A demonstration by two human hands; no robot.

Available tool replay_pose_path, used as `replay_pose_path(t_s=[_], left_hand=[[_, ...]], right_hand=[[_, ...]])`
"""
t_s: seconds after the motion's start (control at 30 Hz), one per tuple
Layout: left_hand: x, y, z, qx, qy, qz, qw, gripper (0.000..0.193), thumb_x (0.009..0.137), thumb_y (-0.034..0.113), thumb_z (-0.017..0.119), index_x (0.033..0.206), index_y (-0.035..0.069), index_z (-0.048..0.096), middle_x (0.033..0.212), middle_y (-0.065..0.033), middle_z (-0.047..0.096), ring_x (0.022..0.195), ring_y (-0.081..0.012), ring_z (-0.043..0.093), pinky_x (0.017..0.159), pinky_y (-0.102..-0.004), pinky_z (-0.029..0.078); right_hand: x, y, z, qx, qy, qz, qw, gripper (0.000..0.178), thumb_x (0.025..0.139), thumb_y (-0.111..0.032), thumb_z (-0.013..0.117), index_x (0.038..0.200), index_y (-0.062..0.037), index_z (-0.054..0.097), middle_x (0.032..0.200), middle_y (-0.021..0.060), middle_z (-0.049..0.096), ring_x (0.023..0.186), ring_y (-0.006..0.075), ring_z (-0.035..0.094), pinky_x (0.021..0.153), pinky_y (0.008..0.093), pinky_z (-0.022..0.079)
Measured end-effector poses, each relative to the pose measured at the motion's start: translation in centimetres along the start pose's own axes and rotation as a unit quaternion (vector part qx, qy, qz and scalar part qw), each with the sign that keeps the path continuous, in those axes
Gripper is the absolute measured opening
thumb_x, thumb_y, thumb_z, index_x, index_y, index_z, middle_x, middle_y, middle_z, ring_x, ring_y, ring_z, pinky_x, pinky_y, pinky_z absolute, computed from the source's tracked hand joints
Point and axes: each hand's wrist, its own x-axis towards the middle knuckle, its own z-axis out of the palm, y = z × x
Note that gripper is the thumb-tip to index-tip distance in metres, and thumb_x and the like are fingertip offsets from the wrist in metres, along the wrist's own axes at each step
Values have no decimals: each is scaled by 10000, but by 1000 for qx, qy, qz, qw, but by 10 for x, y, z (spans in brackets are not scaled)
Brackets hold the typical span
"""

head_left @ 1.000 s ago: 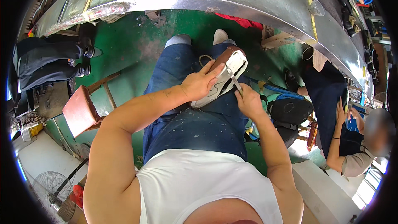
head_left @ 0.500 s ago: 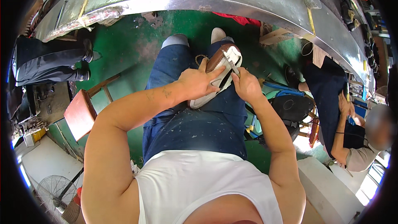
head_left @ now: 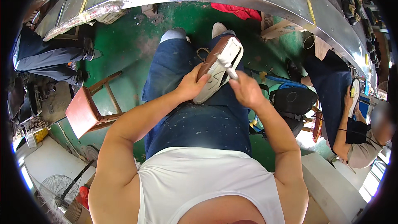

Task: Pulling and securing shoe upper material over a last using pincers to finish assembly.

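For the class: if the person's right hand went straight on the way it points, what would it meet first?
The shoe, most likely its right edge: the right hand points up and left toward it, with the blurred tool it grips leading. Depth is unclear, so the tool may touch the shoe.

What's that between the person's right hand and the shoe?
In the head view, a silvery tool gripped by the right hand extends over the shoe; its far end is blurred, so I can't tell whether it touches.

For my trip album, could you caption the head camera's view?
Left hand holding a brown-and-white shoe, right hand gripping a blurred tool over it.
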Motion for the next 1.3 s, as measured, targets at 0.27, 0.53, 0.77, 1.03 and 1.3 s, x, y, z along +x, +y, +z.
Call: replay_pose_path(t_s=[0.27,0.53,0.77,1.03,1.3], left_hand=[[-3,60,-54,193,-142,-1,971,1009,725,182,802,1535,-9,232,1251,-306,606,1140,-425,619,979,-422,493],[-16,202,-102,110,2,361,926,889,648,-1,853,1441,86,461,1053,-116,727,933,-207,714,834,-308,555],[101,135,-41,-3,-71,4,998,549,902,450,727,1182,-17,657,1046,-112,720,905,-181,685,796,-339,552],[88,22,4,-405,-25,-237,883,541,1068,484,396,1218,32,654,1032,-138,725,875,-243,714,812,-390,577],[74,0,20,-318,21,-131,939,454,1088,365,343,1200,25,623,1049,-124,689,920,-211,679,848,-366,549]], right_hand=[[-37,34,24,145,24,161,976,301,978,-276,588,1122,-12,609,877,165,688,825,295,681,780,385,525],[-52,55,54,286,196,150,926,224,976,-176,587,1100,10,597,900,75,670,836,163,647,803,301,512],[-49,36,29,217,152,184,947,208,983,-167,581,1094,8,601,904,89,675,840,147,646,789,294,510],[-30,1,-33,-1,-102,107,989,480,916,-125,625,1341,69,517,1168,284,633,1088,433,620,943,429,496],[10,-21,-43,-141,-144,34,979,386,901,-134,639,1195,99,548,1123,291,631,1038,432,635,919,468,501]])
